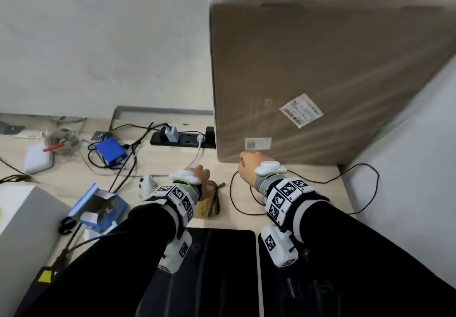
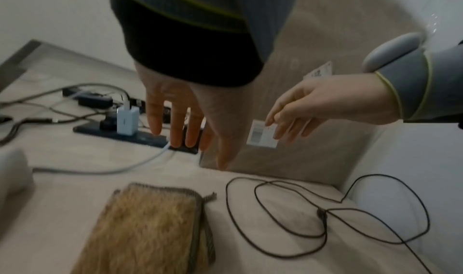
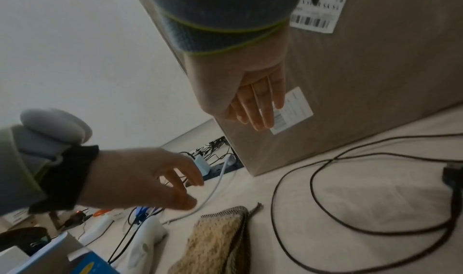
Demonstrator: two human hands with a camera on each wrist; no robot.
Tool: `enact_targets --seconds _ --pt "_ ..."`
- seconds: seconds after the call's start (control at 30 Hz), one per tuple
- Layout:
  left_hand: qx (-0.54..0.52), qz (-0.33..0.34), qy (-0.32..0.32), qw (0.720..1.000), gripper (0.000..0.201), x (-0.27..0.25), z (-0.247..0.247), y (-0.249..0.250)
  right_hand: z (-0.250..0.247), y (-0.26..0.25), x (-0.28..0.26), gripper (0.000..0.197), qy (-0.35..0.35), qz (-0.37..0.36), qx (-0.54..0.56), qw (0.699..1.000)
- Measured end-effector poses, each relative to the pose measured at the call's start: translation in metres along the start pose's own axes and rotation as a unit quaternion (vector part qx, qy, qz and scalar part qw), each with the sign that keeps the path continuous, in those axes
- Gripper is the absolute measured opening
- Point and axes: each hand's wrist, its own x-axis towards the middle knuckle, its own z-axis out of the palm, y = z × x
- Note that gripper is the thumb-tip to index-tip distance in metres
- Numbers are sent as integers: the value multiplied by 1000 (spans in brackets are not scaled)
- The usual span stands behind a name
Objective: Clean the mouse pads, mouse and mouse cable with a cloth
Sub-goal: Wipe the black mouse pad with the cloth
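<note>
A folded tan cloth (image 1: 206,205) (image 2: 150,230) (image 3: 218,240) lies on the desk. Just above its far end hovers my left hand (image 1: 198,172) (image 2: 185,123) (image 3: 160,181), fingers spread and loose, holding nothing. A thin black cable (image 1: 243,193) (image 2: 288,219) (image 3: 325,209) lies looped to the right of the cloth, its plug end (image 2: 322,214) free on the desk. My right hand (image 1: 246,166) (image 2: 295,116) (image 3: 258,104) hangs open above the loops, close to the cardboard box. Two black mouse pads (image 1: 222,255) (image 1: 274,297) lie side by side under my forearms. No mouse is plainly visible.
A big cardboard box (image 1: 320,82) stands at the back right. A black power strip (image 1: 182,140) with chargers and tangled wires lies behind the cloth. A white handheld device (image 1: 146,184), a blue carton (image 1: 98,208) and a white box (image 1: 24,218) crowd the left.
</note>
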Motion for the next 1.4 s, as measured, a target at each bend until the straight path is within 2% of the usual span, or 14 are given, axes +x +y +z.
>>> enact_targets --seconds 0.13,0.3,0.43,0.53,0.6,0.67,0.83,0.9,0.97,1.03,1.13,1.27,1.33,1.4 --pt "1 -19 -7 1000 73 16 47 5 34 15 10 27 14 11 55 998" --pt "4 -25 19 999 64 31 95 3 61 30 7 29 72 -5 109 991" --pt "-7 -26 33 999 53 30 102 3 61 33 -5 30 107 -10 147 983" --pt "-85 -40 117 989 38 20 96 3 65 33 -25 30 134 -22 166 977" --pt "-169 -49 207 962 33 7 85 2 66 29 -41 30 156 -44 195 967" --pt "-259 -52 282 922 30 -18 74 0 68 22 -65 29 186 -68 213 957" --pt "-463 -5 371 805 7 -100 53 1 73 5 -133 25 255 -99 198 941" --pt "-587 57 321 741 6 -161 67 2 85 -10 -184 25 252 -119 234 932" --pt "-682 107 244 681 15 -190 71 11 93 -18 -208 34 230 -128 273 925" --pt "-728 143 182 645 23 -219 79 18 106 -23 -234 44 211 -137 301 920" --pt "-785 204 112 574 24 -250 95 20 124 -26 -269 57 212 -153 344 902" --pt "-793 222 64 564 18 -266 118 28 145 -24 -290 62 225 -138 367 892" --pt "-775 221 60 588 17 -271 128 32 150 -22 -295 53 238 -132 389 880" --pt "-747 215 59 627 23 -270 139 33 155 -17 -294 49 241 -118 414 870"
